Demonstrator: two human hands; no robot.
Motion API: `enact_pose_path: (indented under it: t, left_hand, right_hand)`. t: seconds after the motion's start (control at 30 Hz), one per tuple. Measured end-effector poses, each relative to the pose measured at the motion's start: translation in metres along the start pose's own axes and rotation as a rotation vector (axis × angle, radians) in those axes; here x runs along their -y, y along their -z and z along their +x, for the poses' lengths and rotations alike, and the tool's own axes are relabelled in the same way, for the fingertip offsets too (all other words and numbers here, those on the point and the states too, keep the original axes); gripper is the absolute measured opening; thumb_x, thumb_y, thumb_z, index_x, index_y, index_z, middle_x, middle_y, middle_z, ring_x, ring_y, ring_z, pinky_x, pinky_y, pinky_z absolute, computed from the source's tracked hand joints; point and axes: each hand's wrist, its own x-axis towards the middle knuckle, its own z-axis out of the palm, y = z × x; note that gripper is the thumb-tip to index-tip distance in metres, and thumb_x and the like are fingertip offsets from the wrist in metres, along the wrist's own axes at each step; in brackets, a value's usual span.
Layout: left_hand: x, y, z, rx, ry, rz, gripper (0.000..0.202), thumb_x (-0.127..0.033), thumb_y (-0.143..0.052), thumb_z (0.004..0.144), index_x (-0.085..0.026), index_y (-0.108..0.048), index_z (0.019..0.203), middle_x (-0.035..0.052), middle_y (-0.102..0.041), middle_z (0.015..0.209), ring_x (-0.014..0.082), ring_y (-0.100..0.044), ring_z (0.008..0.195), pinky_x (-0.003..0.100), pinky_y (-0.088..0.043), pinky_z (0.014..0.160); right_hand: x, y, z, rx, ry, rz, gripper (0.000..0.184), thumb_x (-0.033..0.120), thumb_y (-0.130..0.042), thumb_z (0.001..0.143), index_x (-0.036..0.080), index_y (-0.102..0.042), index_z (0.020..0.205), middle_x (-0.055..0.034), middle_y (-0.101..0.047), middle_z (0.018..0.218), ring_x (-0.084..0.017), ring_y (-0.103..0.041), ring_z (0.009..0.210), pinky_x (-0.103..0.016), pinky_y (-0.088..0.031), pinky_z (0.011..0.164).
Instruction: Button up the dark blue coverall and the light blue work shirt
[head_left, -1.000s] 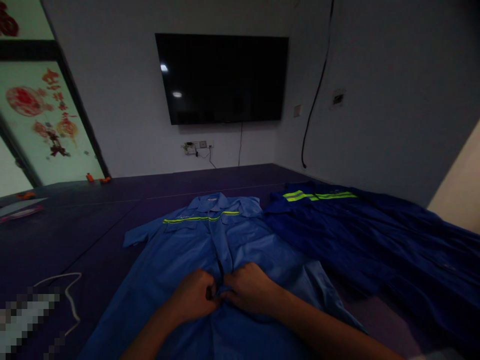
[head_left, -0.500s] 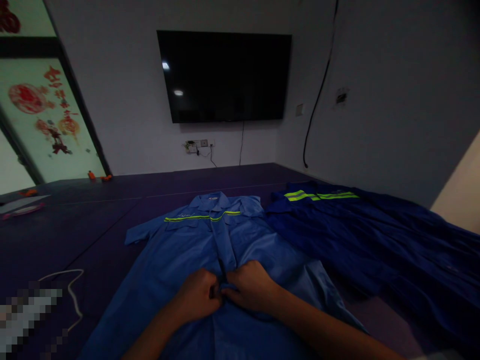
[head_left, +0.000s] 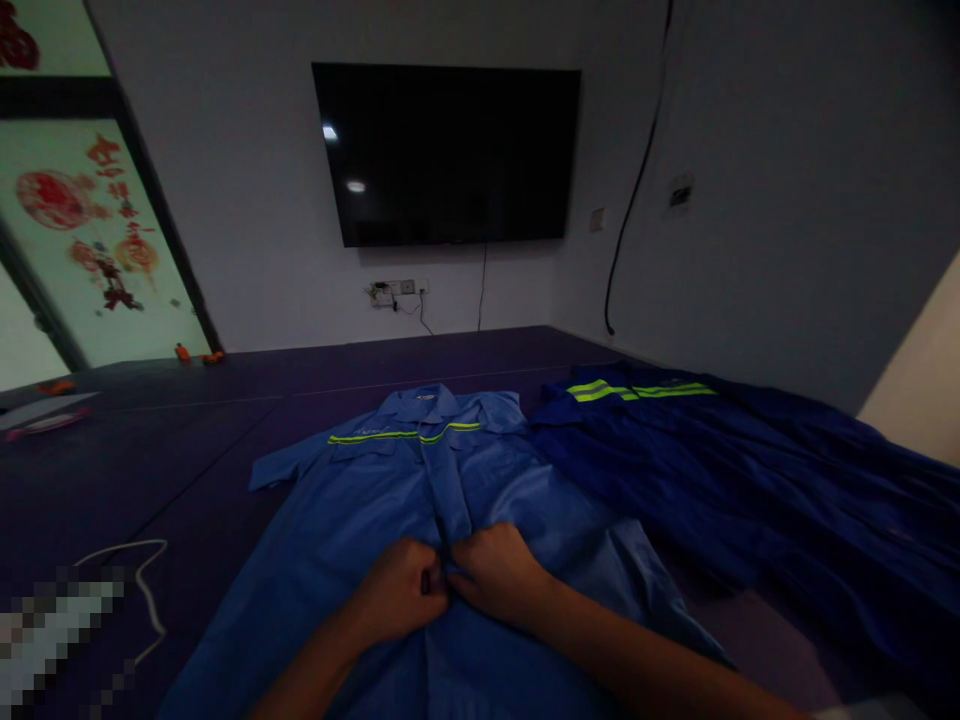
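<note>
A light blue short-sleeved work shirt (head_left: 375, 500) lies spread face up, its collar away from me and a yellow-green stripe across the chest. At the middle of its front placket, my left hand (head_left: 405, 590) is closed in a pinch on the cloth. Right beside it, my right hand (head_left: 499, 572) pinches the placket's other edge, fingers curled and knuckles up. Above the hands the front gapes slightly in a dark slit. Whatever small part lies between the fingertips, such as a button, is hidden.
Darker blue workwear (head_left: 712, 470) with bright yellow-green bands lies to the right, touching the shirt. On the purple mat (head_left: 247, 420), a white cable (head_left: 150, 590) curls at left near a blurred-out item. Orange objects (head_left: 202, 355) sit by the door. A television (head_left: 450, 155) hangs on the wall.
Both hands stay at the placket with only slight finger movement. The bit of blue cloth that showed between the fingertips is now less visible.
</note>
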Motion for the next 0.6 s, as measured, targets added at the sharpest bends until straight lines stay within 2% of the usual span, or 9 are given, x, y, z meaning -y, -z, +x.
enact_pose_path:
  t: [0.1, 0.2, 0.33, 0.47, 0.6]
  left_hand:
    - [-0.003, 0.004, -0.001, 0.025, 0.02, -0.073, 0.01, -0.019, -0.048, 0.061, -0.014, -0.055, 0.059, -0.0015, -0.055, 0.057, 0.0096, -0.047, 0.056, 0.02, -0.029, 0.05]
    - [-0.004, 0.01, -0.002, 0.052, 0.025, -0.137, 0.009, -0.021, -0.05, 0.062, -0.014, -0.054, 0.058, -0.0029, -0.052, 0.055, 0.009, -0.046, 0.055, 0.02, -0.03, 0.05]
    - [-0.003, 0.015, -0.004, 0.084, 0.007, -0.24, 0.023, -0.033, -0.057, 0.064, -0.014, -0.05, 0.055, -0.0045, -0.047, 0.051, 0.007, -0.042, 0.051, 0.019, -0.028, 0.047]
    - [-0.005, 0.018, -0.009, 0.274, 0.005, -0.401, 0.04, -0.05, -0.061, 0.06, -0.014, -0.047, 0.052, -0.0056, -0.043, 0.045, 0.005, -0.038, 0.043, 0.019, -0.025, 0.042]
    - [-0.004, 0.021, -0.011, 0.382, 0.05, -0.499, 0.044, -0.053, -0.067, 0.05, -0.013, -0.052, 0.062, -0.0057, -0.048, 0.048, 0.0054, -0.041, 0.04, 0.018, -0.028, 0.038]
  right_hand:
    - [-0.001, -0.001, 0.002, -0.002, 0.005, 0.0, 0.026, 0.034, -0.044, 0.078, 0.014, -0.06, 0.08, -0.0107, -0.066, 0.078, -0.022, -0.062, 0.072, -0.027, -0.041, 0.059]
    - [-0.004, 0.001, 0.002, -0.02, -0.025, 0.019, 0.027, 0.039, -0.046, 0.077, 0.016, -0.06, 0.08, -0.0092, -0.066, 0.078, -0.023, -0.062, 0.073, -0.027, -0.04, 0.057]
    - [-0.008, 0.008, 0.001, -0.05, -0.126, 0.055, 0.032, 0.044, -0.043, 0.08, 0.017, -0.06, 0.082, -0.008, -0.066, 0.081, -0.021, -0.062, 0.075, -0.025, -0.038, 0.058]
    - [-0.013, 0.015, 0.0, -0.137, -0.307, 0.063, 0.035, 0.047, -0.037, 0.083, 0.019, -0.059, 0.084, -0.0065, -0.066, 0.083, -0.02, -0.061, 0.076, -0.025, -0.037, 0.059]
    - [-0.016, 0.019, 0.0, -0.185, -0.41, 0.055, 0.034, 0.046, -0.037, 0.083, 0.02, -0.059, 0.083, -0.006, -0.066, 0.084, -0.02, -0.061, 0.076, -0.026, -0.037, 0.057]
